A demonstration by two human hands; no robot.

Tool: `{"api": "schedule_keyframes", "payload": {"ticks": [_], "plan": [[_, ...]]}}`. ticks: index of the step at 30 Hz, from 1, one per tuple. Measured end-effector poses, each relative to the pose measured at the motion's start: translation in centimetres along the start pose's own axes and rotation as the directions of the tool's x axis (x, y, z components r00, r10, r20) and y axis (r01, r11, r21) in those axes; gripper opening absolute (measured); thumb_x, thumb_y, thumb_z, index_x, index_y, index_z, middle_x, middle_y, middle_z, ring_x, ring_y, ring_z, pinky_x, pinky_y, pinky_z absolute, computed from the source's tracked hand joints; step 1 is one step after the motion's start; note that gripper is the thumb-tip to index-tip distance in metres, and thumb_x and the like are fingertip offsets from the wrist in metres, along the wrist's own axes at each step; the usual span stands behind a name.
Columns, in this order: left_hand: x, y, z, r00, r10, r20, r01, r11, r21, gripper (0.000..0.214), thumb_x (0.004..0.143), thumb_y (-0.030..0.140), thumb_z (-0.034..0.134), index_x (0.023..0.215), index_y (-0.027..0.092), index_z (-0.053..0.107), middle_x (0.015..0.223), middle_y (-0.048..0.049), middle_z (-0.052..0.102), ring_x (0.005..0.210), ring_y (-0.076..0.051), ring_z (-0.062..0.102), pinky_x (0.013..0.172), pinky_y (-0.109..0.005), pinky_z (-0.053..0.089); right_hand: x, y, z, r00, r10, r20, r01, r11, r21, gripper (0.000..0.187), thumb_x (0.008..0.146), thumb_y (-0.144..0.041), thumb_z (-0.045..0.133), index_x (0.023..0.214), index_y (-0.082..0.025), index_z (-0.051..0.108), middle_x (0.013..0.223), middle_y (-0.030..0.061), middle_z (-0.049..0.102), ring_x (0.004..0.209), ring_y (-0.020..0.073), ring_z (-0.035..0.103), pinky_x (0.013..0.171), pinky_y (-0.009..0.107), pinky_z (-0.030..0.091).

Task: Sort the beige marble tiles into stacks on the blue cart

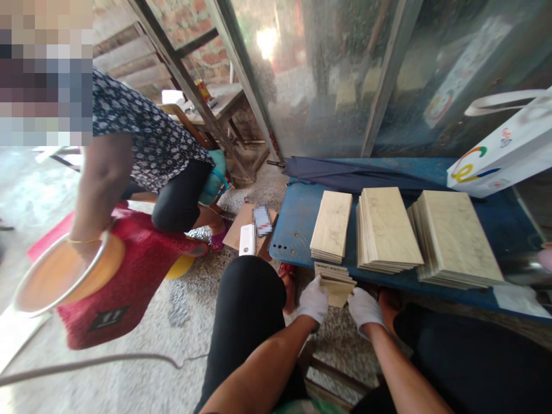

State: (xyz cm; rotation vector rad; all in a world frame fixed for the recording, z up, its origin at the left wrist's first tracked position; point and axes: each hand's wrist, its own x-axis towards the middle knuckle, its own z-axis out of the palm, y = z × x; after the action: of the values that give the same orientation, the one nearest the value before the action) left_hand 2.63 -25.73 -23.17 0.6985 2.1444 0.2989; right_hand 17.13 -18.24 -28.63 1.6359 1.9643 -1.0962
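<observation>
Both my hands wear white gloves. My left hand (313, 300) and my right hand (364, 308) are closed on the two sides of a small stack of thin beige wooden sheets (335, 282), held just below the front edge of a blue board (293, 221). On the board lie three piles of the same sheets: a thin left pile (332, 225), a thicker middle pile (387, 227) and a fanned right pile (453, 237).
A person in a patterned top crouches at left with a round metal basin (60, 276) over a red mat (133, 270). A folded dark umbrella (345, 171) lies behind the piles. A white bag (509, 150) sits at right. A phone (261, 220) lies on cardboard.
</observation>
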Motion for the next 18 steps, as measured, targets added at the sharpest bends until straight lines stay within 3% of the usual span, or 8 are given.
{"api": "schedule_keyframes", "payload": {"ticks": [2,4,8,11,14,18], "plan": [[-0.3,-0.6,0.4,1.000,0.002,-0.002,-0.002,0.997,0.081,0.039,0.085,0.031,0.052,0.121,0.021,0.065,0.125,-0.0106,0.065,0.117,-0.024,0.061,0.101,-0.030,0.042,-0.3,-0.2,0.2,1.000,0.005,0.012,-0.005,1.000,0.018,0.034,0.089,-0.024,0.044,0.109,-0.012,0.069,0.110,0.0191,0.069,0.105,0.0290,0.065,0.084,0.033,0.047],[-0.7,-1.2,1.0,0.997,0.008,0.079,-0.024,0.980,0.196,0.034,0.079,0.036,0.061,0.108,0.021,0.068,0.115,-0.0125,0.068,0.110,-0.028,0.063,0.095,-0.034,0.047,-0.6,-0.2,0.1,1.000,-0.008,0.023,0.007,0.999,0.045,0.034,0.090,-0.024,0.044,0.112,-0.014,0.068,0.111,0.0167,0.070,0.106,0.0266,0.065,0.083,0.030,0.046],[-1.5,-2.2,2.1,0.966,0.084,0.245,-0.148,0.956,0.254,0.037,0.077,0.038,0.061,0.110,0.022,0.064,0.111,-0.0140,0.068,0.103,-0.030,0.065,0.086,-0.036,0.049,-1.1,0.1,-0.5,0.997,-0.060,0.052,0.054,0.993,0.100,0.034,0.091,-0.029,0.049,0.120,-0.020,0.065,0.116,0.0094,0.070,0.107,0.0210,0.065,0.083,0.025,0.045],[-1.1,-2.4,2.4,0.963,0.091,0.252,-0.143,0.970,0.197,0.032,0.082,0.037,0.053,0.108,0.023,0.065,0.106,-0.0128,0.069,0.096,-0.026,0.067,0.082,-0.033,0.049,-1.4,0.4,-0.6,0.997,-0.032,0.065,0.025,0.994,0.109,0.034,0.089,-0.025,0.052,0.119,-0.017,0.065,0.119,0.0134,0.068,0.109,0.0233,0.064,0.085,0.027,0.046],[-0.1,-1.8,1.6,0.965,0.106,0.240,-0.150,0.973,0.173,0.029,0.081,0.038,0.056,0.103,0.023,0.068,0.102,-0.0112,0.071,0.094,-0.024,0.066,0.082,-0.031,0.048,-1.7,0.5,-0.8,0.997,0.021,0.072,-0.030,0.992,0.122,0.029,0.085,-0.023,0.055,0.107,-0.012,0.070,0.115,0.0201,0.068,0.107,0.0288,0.065,0.085,0.032,0.047],[0.9,-0.2,-1.3,0.941,0.218,0.258,-0.257,0.958,0.129,0.029,0.076,0.042,0.066,0.096,0.021,0.071,0.095,-0.0079,0.072,0.090,-0.022,0.064,0.080,-0.029,0.048,-2.3,-0.3,-1.5,0.997,-0.006,0.081,-0.014,0.970,0.243,0.022,0.073,-0.022,0.067,0.093,-0.019,0.074,0.103,0.0131,0.073,0.103,0.0278,0.066,0.086,0.031,0.049]]}}
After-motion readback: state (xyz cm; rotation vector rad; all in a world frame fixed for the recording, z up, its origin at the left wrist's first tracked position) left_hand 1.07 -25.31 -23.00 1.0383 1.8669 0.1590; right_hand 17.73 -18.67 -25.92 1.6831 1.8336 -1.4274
